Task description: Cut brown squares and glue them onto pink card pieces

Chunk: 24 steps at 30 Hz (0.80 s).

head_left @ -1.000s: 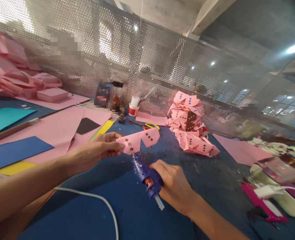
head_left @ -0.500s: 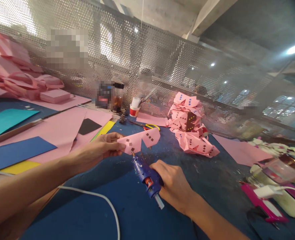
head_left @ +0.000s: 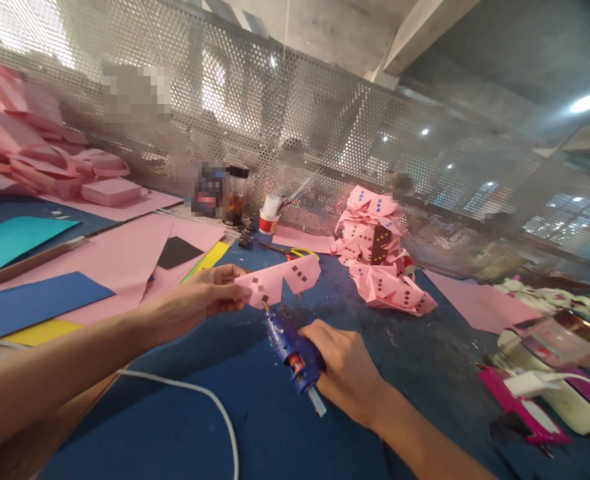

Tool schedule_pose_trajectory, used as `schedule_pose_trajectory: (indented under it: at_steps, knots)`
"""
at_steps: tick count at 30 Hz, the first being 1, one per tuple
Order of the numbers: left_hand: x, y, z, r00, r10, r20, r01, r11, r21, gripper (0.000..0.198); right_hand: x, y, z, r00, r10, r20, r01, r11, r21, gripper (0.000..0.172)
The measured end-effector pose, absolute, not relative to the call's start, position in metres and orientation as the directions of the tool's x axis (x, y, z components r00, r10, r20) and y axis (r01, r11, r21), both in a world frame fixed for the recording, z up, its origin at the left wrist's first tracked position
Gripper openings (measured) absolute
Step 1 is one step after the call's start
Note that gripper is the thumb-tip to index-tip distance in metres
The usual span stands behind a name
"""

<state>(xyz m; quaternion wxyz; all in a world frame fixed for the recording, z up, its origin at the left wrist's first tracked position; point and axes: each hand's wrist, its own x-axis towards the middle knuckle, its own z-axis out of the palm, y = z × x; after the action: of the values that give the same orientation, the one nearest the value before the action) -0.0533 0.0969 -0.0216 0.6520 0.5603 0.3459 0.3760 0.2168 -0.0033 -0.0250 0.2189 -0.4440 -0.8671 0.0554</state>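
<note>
1. Blue work surface (head_left: 175, 433) spans the foreground; a white cable (head_left: 215, 400) curves across it at the left.
2. Right hand (head_left: 342, 363): closed around the handle of a blue hot-glue gun (head_left: 287, 343). The finger position on the trigger is hidden. A translucent glue stick (head_left: 317, 403) protrudes from the rear.
3. Left hand (head_left: 215, 293): thumb and fingers pinched on the left end of a notched pink paper cutout (head_left: 265, 277) bearing dark squares. The cutout is held above the surface, in front of the nozzle. The nozzle tip is at its lower edge; contact cannot be confirmed.
4. Left side: a blue sheet (head_left: 39, 295) and, beyond it, a teal sheet (head_left: 15, 241).
5. Beyond the cutout: yellow-handled scissors (head_left: 303, 253). To their right: a stack of folded pink paper pieces (head_left: 362, 230).
6. Farther back: a red-and-white cup (head_left: 269, 223) beside a dark-lidded jar (head_left: 235, 200).
7. Background: a perforated metal screen (head_left: 295, 93).
</note>
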Motion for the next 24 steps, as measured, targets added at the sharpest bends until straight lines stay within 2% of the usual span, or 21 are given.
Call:
schedule_pose_trajectory:
  at_steps: [7,24]
  knots:
    - [-0.0550,0.0979,-0.0235,0.474,0.880,-0.036,-0.097,0.093,0.991,0.021,0.2180,-0.0023,-0.0275,-0.529,0.784,0.325,0.742,0.613,-0.271,0.020]
    - [-0.0518,0.0944,-0.0187,0.460,0.886,-0.055,-0.094,0.110,0.990,0.021,0.2189,-0.0032,-0.0283,-0.518,0.787,0.335,0.737,0.609,-0.293,0.018]
